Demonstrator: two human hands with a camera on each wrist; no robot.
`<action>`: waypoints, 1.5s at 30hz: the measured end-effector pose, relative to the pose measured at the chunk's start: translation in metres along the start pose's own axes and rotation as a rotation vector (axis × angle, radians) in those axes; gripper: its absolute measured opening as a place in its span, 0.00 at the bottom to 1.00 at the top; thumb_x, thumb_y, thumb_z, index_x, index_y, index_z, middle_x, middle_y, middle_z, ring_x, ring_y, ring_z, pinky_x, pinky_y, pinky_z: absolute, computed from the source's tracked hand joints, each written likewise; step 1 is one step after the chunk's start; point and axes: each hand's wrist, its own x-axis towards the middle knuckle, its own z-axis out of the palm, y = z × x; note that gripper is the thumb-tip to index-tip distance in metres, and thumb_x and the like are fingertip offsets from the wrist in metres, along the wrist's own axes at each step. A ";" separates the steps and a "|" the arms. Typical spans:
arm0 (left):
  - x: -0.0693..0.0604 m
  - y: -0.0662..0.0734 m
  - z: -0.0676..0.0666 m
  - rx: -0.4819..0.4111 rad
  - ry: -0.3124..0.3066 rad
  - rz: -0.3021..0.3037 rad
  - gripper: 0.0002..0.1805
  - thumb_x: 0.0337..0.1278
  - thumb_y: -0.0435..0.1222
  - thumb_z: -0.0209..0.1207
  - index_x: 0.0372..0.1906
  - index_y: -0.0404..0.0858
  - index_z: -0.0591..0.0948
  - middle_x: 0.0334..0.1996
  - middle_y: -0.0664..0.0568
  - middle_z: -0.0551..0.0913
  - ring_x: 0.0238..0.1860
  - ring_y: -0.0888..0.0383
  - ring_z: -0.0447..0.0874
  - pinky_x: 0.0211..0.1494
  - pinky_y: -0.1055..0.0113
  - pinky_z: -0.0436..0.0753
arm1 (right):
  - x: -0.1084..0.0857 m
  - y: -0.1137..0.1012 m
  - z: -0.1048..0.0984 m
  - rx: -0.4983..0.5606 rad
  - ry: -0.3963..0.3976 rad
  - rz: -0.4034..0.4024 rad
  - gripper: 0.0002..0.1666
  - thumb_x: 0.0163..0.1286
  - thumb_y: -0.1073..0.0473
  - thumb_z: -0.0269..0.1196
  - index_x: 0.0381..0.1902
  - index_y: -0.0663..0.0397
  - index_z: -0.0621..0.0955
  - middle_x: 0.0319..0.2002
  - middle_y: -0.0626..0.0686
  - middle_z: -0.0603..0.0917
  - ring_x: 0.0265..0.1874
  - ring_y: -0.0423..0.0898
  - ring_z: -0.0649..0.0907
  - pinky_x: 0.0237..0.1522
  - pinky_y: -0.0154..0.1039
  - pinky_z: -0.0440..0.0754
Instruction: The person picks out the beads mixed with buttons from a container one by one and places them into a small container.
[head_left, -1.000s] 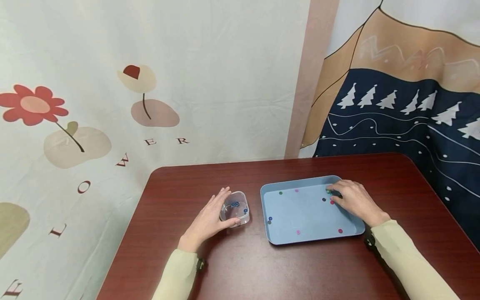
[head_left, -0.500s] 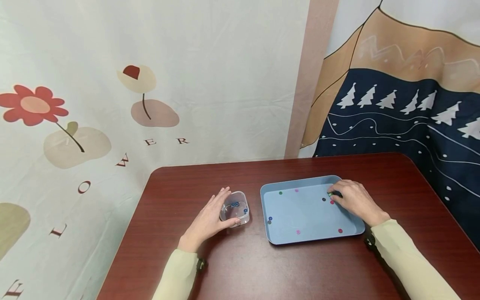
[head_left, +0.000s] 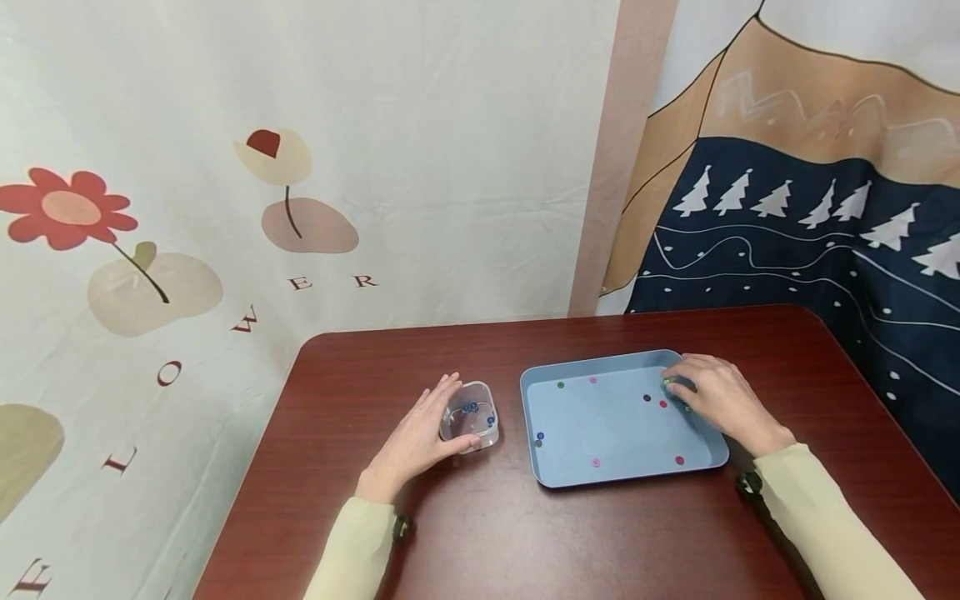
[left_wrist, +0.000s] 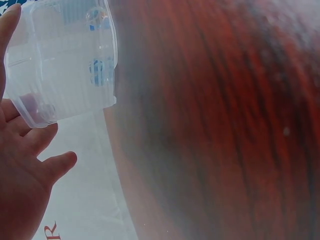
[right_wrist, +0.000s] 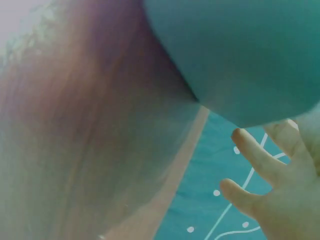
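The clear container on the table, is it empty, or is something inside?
Not empty: in the head view, a few blue pieces lie inside the clear container, leaving much of it unfilled.

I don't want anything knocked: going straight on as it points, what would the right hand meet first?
The right hand would probably first meet the small green piece at its fingertips, perhaps touching it now; beyond, the far wall of the blue tray, though height is unclear.
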 end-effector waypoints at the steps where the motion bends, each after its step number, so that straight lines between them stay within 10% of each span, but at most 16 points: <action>1: 0.000 0.000 0.000 0.001 -0.001 -0.001 0.54 0.53 0.61 0.72 0.78 0.36 0.66 0.80 0.46 0.62 0.81 0.48 0.54 0.81 0.49 0.55 | -0.001 -0.001 -0.002 0.000 0.010 -0.002 0.14 0.64 0.66 0.74 0.48 0.58 0.89 0.52 0.64 0.87 0.61 0.68 0.78 0.62 0.74 0.71; 22: 0.002 0.006 0.003 0.017 -0.007 0.029 0.54 0.56 0.62 0.70 0.79 0.36 0.64 0.82 0.48 0.58 0.82 0.48 0.49 0.82 0.47 0.53 | -0.012 -0.048 -0.013 0.113 0.247 -0.079 0.16 0.59 0.67 0.76 0.46 0.56 0.89 0.50 0.60 0.88 0.63 0.62 0.77 0.59 0.71 0.71; 45: 0.001 0.006 0.004 -0.029 -0.003 -0.004 0.55 0.55 0.61 0.71 0.80 0.37 0.64 0.81 0.49 0.58 0.82 0.48 0.51 0.81 0.50 0.54 | 0.015 -0.126 0.025 0.247 0.322 -0.281 0.18 0.57 0.67 0.78 0.47 0.53 0.90 0.47 0.50 0.90 0.61 0.57 0.81 0.63 0.61 0.74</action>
